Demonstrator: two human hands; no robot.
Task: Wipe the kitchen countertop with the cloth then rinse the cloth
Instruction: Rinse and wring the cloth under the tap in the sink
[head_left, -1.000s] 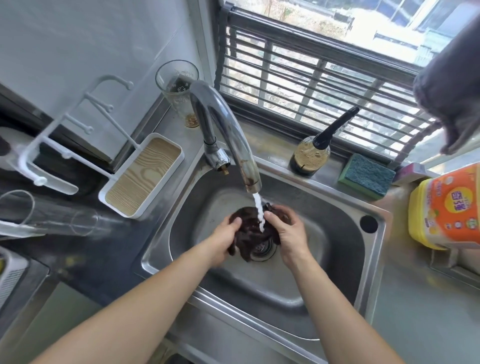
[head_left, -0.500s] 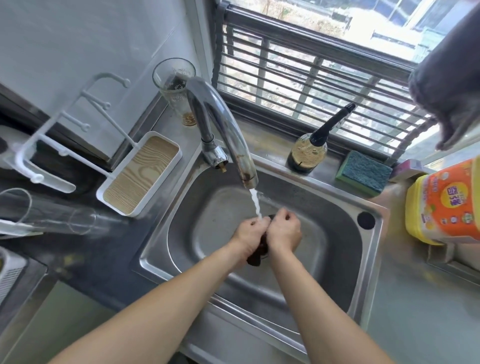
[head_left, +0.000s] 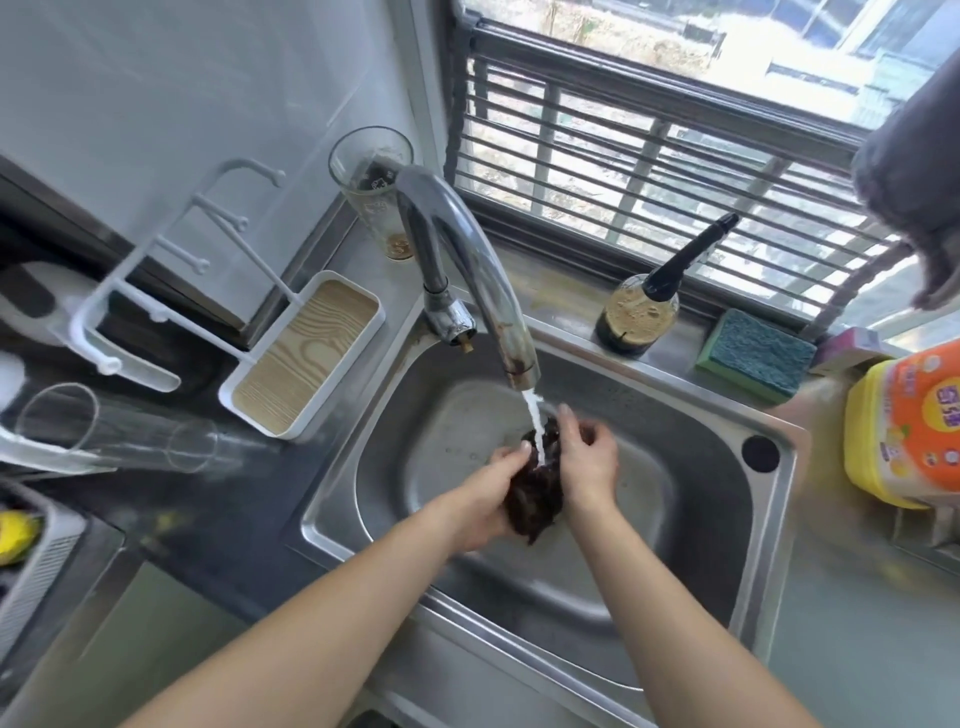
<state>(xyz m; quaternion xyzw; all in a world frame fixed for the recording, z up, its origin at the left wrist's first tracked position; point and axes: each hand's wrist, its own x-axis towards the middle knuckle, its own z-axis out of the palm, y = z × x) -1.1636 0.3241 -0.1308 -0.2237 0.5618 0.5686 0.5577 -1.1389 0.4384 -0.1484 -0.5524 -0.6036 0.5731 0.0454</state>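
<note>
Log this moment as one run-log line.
step: rinse | cloth: bunched under running faucet stream, over sink | left hand: grips cloth | right hand: grips cloth

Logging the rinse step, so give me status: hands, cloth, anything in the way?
Left hand and right hand both grip the dark cloth. Cloth bunched under running tap, over the sink. Nothing in the way.
</note>
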